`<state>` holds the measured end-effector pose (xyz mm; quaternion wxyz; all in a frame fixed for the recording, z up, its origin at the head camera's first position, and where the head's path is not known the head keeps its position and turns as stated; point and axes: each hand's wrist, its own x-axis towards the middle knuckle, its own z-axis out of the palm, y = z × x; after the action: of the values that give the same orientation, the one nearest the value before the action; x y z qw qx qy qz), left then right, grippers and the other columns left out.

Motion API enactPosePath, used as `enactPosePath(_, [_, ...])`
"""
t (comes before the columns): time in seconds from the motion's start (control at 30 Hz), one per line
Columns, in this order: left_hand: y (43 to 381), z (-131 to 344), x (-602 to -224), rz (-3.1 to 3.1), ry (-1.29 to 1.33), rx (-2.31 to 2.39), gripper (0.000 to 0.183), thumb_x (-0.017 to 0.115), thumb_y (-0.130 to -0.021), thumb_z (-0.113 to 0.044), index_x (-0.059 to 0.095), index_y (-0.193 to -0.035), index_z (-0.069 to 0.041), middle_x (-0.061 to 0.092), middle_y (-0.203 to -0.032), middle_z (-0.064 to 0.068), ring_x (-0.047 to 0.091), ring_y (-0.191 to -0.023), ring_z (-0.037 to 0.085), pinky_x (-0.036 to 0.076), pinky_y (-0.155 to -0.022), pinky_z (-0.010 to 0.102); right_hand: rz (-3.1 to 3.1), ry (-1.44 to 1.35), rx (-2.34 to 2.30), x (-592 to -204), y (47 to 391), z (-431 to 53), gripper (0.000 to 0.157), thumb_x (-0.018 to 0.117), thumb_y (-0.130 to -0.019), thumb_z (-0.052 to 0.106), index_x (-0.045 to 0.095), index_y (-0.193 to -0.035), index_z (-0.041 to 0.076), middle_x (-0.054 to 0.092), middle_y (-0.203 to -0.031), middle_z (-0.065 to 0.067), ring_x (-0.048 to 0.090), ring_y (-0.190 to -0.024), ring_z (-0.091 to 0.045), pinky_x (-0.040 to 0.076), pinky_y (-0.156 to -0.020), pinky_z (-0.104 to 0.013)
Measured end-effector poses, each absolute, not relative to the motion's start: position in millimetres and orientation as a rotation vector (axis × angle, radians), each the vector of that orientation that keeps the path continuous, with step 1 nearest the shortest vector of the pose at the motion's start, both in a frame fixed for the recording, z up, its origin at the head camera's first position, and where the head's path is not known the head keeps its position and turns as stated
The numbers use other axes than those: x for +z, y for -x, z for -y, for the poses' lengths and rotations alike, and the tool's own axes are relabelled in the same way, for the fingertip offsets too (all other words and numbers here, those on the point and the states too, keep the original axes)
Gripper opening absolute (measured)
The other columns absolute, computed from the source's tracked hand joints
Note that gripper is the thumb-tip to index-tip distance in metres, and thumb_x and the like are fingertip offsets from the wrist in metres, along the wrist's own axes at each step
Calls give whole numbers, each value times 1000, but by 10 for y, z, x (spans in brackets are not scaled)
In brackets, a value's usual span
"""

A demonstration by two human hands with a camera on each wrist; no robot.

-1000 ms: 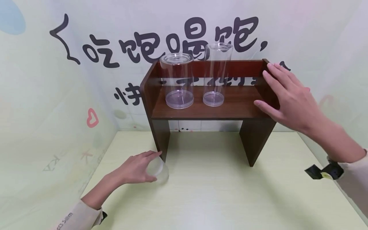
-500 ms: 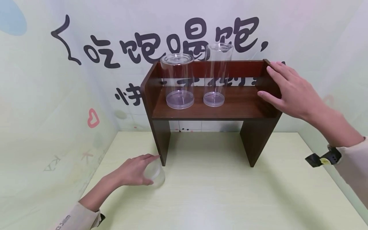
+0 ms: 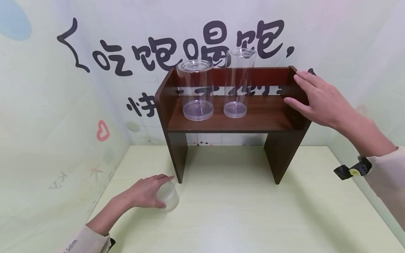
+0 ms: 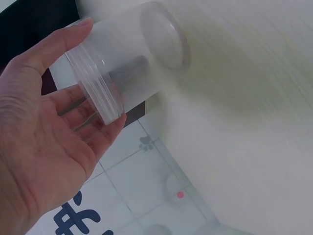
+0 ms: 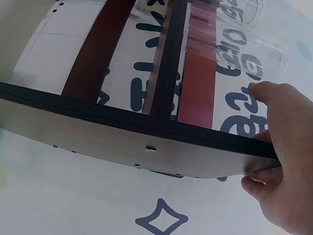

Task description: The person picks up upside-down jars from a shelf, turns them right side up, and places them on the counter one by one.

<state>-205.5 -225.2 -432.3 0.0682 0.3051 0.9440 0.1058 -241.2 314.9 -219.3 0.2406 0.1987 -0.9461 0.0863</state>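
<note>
1. Two hands: the left hand (image 3: 147, 193) grips one clear jar (image 4: 122, 58) by its ridged end, thumb on one side and fingers on the other; the right hand (image 3: 326, 100) grasps the upper edge of the right side panel (image 5: 151, 147), with the panel between thumb and fingers
2. Three clear containers in all: the one in the left hand, just beside the front foot of the left panel, plus a wide jar (image 3: 195, 89) and a tall narrow jar (image 3: 237, 84), standing apart on the shelf
3. One dark brown shelf unit (image 3: 269, 116), with two side panels and one board, stands on one pale tabletop (image 3: 227, 211); I cannot tell whether the gripped jar touches that surface
4. Compared with one second ago, the left hand and its jar have come a little nearer the person and farther left of that foot
5. The right hand has slid slightly up along its panel; both jars on the shelf have kept their places
</note>
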Motion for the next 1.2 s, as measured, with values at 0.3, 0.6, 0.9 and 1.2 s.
enactPosePath(0.3, [2039,2280,-4341,-2821,-904,321,94,96,-70,-34,56,-152,-9,63,-141,12,66,-115,31,58,-75,55,2576,-503,222,-2227,2453,-3144,70,66,-104,30,42,-157,-8,36,-164,-31,36,-151,-51,32,-120,-69])
enactPosePath(0.6, [2009,2264,-4324,-2874,-937,322,97,94,-73,-53,55,-153,-14,60,-148,10,64,-126,32,58,-74,53,2544,-495,220,-2249,2459,-3116,70,67,-104,31,43,-156,-10,39,-163,-32,37,-152,-48,33,-120,-67])
enactPosePath(0.9, [1897,2125,-4177,-2934,-988,410,88,85,-82,-60,57,-154,-17,62,-149,8,65,-130,31,61,-84,53,2538,-480,220,-2259,2472,-3105,69,67,-103,30,44,-155,-9,40,-162,-31,38,-151,-48,34,-120,-67])
enactPosePath(1.2, [1781,1841,-3943,-2858,-1089,686,90,82,-85,-62,52,-158,-18,56,-156,3,57,-140,26,54,-107,52,2525,-473,224,-2273,2463,-3101,69,68,-103,30,45,-155,-8,41,-161,-30,39,-151,-48,35,-118,-69])
